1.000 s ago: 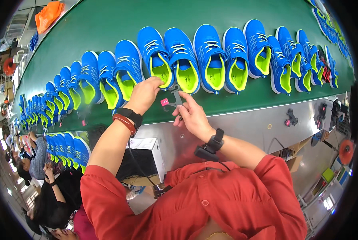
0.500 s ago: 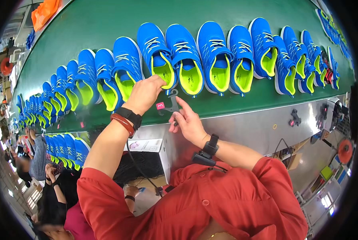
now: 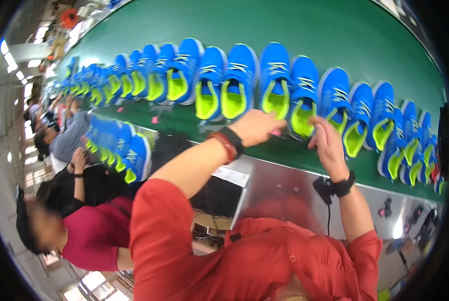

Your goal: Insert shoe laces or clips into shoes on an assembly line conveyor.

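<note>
Blue sneakers with lime-green linings stand side by side, toes pointing away, on the green tabletop [image 3: 335, 30]. My left hand [image 3: 258, 127] is closed at the heel of one sneaker [image 3: 274, 65]. A pink tag [image 3: 276, 133] shows at its fingertips, on a small shoe hanger mostly hidden by the hand. Just to the right, my right hand [image 3: 329, 145] has its fingers curled in beside the heel of the neighbouring sneaker [image 3: 304, 83]. Whatever lies between those fingers is blurred and hidden.
Grey hangers [image 3: 207, 125] lie below the sneakers at left, one near a pink tag [image 3: 155, 120]. More sneakers [image 3: 139, 158] sit on the near left side. A person in a magenta top [image 3: 91, 236] is at left. A metal edge [image 3: 304, 180] runs along the front.
The view has swung, and the row appears shifted. The hanger with the pink tag, earlier plain between my hands, is mostly covered by my left hand. My right hand has moved up beside a sneaker's heel.
</note>
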The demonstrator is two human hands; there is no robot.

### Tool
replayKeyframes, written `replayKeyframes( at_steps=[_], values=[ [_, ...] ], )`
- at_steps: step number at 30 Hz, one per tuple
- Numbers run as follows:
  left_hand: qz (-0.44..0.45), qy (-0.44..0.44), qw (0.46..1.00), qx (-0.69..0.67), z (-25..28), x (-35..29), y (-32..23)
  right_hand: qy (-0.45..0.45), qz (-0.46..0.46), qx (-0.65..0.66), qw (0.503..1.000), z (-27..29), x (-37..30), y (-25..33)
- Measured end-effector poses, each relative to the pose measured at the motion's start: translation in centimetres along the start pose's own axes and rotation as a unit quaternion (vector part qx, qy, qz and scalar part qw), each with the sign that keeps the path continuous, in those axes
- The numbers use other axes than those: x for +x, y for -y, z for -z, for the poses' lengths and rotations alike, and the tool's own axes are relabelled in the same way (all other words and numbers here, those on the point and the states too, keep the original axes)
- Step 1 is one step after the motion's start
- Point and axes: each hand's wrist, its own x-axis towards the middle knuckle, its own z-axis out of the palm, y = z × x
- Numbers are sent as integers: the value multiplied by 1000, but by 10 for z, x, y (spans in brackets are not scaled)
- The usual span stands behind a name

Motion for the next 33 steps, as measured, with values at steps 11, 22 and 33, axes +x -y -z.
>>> replayKeyframes(
  at_steps=[11, 22, 33],
  values=[
    [99, 99, 990, 33, 14, -1, -11, 72, 321, -425, 843, -1, 22, -28],
    [131, 66, 986, 75, -2, -6, -14, 43, 358, -436, 825, -18, 33, -11],
    [83, -34, 993, -77, 5, -20, -24, -17, 343, -388, 855, -21, 42, -23]
  ],
)
